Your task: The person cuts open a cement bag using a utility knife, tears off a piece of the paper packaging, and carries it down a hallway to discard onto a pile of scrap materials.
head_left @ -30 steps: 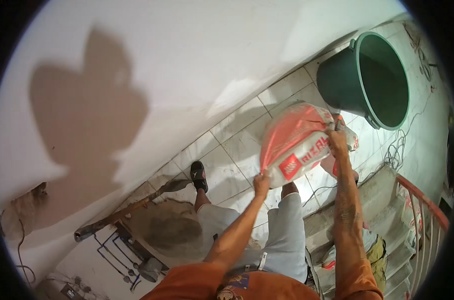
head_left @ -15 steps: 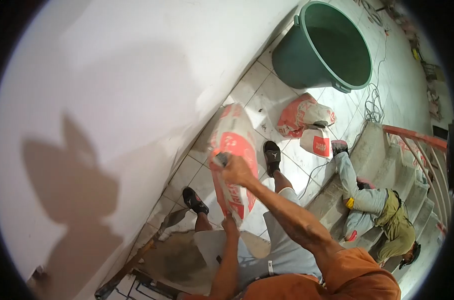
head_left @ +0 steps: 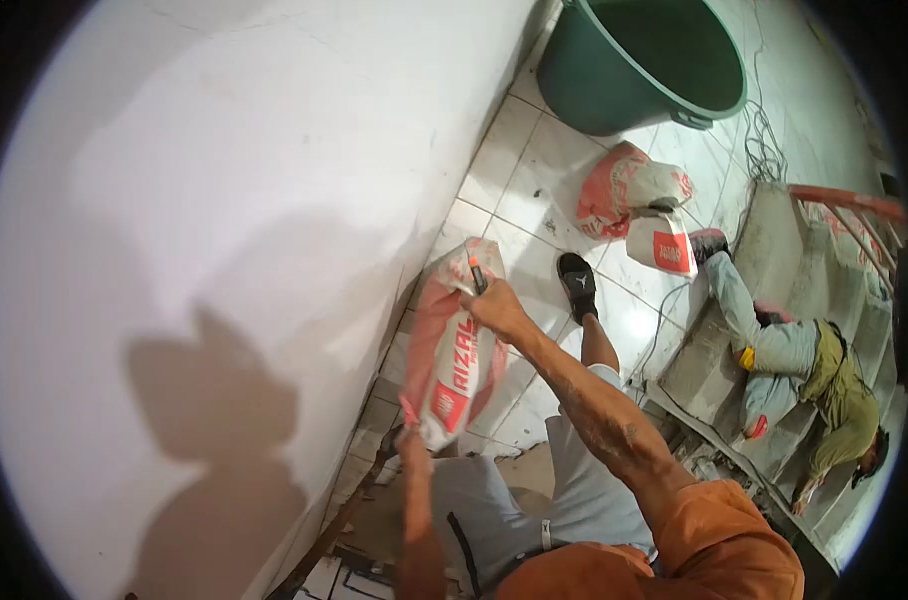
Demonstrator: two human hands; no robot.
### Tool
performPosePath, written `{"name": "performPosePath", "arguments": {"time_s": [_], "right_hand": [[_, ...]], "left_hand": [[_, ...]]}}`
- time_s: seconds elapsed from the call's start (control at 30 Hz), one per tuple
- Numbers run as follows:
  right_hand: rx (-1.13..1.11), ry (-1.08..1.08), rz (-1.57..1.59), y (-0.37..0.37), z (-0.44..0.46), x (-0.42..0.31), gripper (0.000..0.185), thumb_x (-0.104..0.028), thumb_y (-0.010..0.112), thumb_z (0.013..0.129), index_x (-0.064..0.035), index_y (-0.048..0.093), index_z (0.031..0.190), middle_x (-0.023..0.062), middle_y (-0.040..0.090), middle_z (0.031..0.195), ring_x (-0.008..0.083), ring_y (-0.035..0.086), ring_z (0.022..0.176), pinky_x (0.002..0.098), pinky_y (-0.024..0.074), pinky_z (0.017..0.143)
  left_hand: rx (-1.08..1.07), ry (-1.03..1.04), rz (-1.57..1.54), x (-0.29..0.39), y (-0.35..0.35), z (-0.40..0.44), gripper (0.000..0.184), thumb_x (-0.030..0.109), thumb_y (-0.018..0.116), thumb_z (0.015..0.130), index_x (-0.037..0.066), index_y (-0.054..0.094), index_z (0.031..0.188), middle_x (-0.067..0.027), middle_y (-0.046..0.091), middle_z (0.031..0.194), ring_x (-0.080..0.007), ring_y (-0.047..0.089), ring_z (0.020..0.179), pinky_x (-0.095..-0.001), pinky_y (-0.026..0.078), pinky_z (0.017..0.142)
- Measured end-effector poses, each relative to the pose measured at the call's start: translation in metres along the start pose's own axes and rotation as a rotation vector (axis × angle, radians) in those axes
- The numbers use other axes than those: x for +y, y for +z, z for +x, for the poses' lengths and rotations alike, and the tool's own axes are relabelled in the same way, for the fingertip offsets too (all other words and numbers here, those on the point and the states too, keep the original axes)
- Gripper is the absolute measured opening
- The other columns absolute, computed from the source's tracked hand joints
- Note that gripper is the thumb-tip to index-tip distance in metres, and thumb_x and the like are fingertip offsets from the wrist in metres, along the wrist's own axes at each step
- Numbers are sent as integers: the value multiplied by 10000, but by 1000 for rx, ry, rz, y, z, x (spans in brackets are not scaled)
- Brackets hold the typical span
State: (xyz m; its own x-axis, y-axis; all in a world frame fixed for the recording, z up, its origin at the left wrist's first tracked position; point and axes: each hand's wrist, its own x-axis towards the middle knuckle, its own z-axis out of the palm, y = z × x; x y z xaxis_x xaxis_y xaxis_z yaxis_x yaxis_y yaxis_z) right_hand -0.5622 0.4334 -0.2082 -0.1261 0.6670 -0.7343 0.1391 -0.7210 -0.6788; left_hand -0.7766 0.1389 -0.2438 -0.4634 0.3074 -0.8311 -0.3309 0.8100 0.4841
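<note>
A red-and-white paper sack [head_left: 454, 355] printed "RIZAL" stands against the wall side in front of my legs, its printed face towards me. My left hand [head_left: 412, 443] is closed on the sack's near lower corner. Close to its far end is my right hand [head_left: 496, 308], wrapped round a short black tool with an orange end [head_left: 477, 274], whose exact kind I cannot make out. The right hand is against or just over the sack; contact is unclear.
A big green tub [head_left: 639, 70] stands at the back. Crumpled sacks [head_left: 614, 195] lie on the tiled floor, with a cable [head_left: 764, 150] beyond. To the right, another person [head_left: 834, 400] is on the concrete stairs [head_left: 714, 365]. A white wall [head_left: 274, 150] bounds the left.
The sack has turned so its lettered side faces me. My left hand has shifted left with the near corner. The orange-ended tool now points away from me. The whole view has shifted.
</note>
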Motion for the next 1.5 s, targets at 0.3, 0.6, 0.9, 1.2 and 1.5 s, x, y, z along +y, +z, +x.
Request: {"name": "performPosePath", "arguments": {"time_s": [0.3,0.6,0.9,1.2,1.5], "right_hand": [[71,-11,-106,32,40,-4,498,-394,665,812,103,654,828,151,635,688,255,625,666,375,484,644],[159,42,-128,-46,10,-2,633,-593,567,867,34,585,783,122,596,646,203,607,548,343,486,505],[138,111,-133,-46,-73,91,532,-420,511,910,101,515,1016,270,643,828,333,677,749,398,516,645],[147,-115,-78,-34,-24,38,404,-246,614,866,51,557,1134,249,655,1003,379,633,983,416,482,855],[168,-388,-124,16,44,44,283,-110,648,775,-61,626,1053,181,542,1041,381,551,1023,441,467,854]], "left_hand": [[36,-29,-189,86,-19,61,432,315,588,926,-42,566,1169,-131,637,1084,-238,644,964,-413,543,789],[294,393,655,102,-22,-14,370,242,637,873,-25,551,1116,-190,586,1090,-308,574,1027,-424,479,843],[-46,1541,1359,226,203,-67,471,141,690,792,65,536,1230,-206,492,1255,-385,484,1175,-481,428,953],[-132,657,1077,272,229,0,437,71,663,778,23,568,1202,-219,580,1243,-251,605,1110,-353,498,888],[-182,712,434,261,216,21,233,17,633,809,-72,641,1024,-143,709,902,-185,672,775,-280,528,710]]}}
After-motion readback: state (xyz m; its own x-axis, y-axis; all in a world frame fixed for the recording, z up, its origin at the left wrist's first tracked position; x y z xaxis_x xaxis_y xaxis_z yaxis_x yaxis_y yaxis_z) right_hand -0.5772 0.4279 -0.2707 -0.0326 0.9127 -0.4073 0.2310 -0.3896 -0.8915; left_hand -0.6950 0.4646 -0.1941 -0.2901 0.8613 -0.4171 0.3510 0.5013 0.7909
